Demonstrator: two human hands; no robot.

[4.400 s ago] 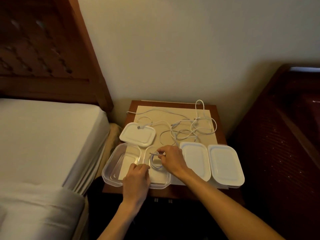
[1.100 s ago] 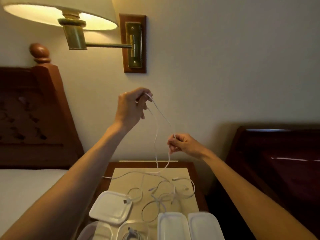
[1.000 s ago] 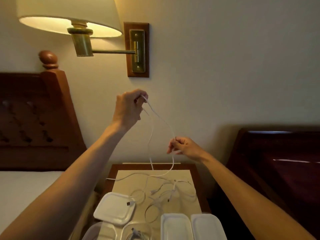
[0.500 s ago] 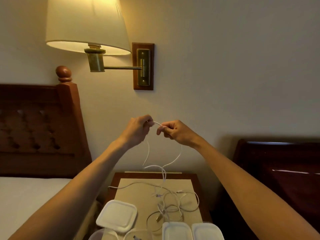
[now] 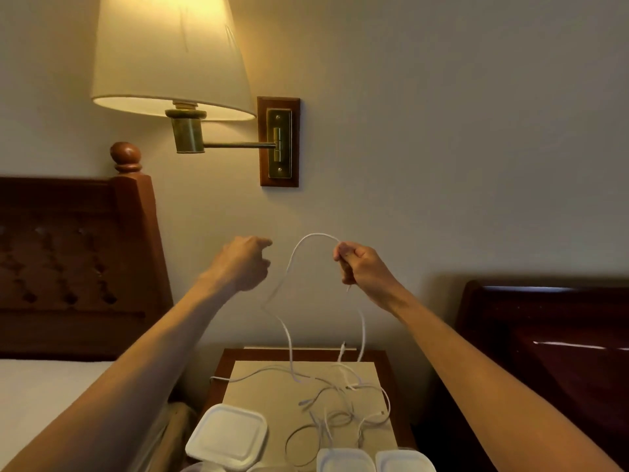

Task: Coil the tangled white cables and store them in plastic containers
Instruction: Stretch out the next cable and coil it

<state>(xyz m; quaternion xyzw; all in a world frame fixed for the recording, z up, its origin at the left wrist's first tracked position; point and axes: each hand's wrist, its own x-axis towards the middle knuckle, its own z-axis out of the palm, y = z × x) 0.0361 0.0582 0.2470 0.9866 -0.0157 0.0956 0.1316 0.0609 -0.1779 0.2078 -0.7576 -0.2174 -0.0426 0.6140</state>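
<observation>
Head view: my right hand (image 5: 362, 267) is raised in front of the wall, fingers curled round a cable (image 5: 308, 240) that arches up out of its fist and falls in two strands to the tangle (image 5: 335, 408) on the bench (image 5: 394, 376). My left hand (image 5: 243, 262) hangs just beside the arch, fingers loosely curled with the forefinger out, holding nothing that I can see and apart from the cable. I judge this as the start of coiling one cable: the first loop is formed in the right hand, but most of the length lies knotted among the others below. The next move calls for the left hand to take the falling strand and feed it up into a second loop, drawing gently so the tangle is not dragged along. A lid (image 5: 227, 439) lies at the near left of the bench and two closed boxes (image 5: 376, 460) sit at the near edge; an open box is barely visible at the bottom of the frame. One cable end trails off the bench's left edge (image 5: 214, 379), so a hard pull could sweep it off. There is open air in front of the wall; the lamp (image 5: 170, 56) hangs well above the left hand, the headboard (image 5: 78, 264) stands to the left, and dark furniture (image 5: 544, 335) closes the right.
</observation>
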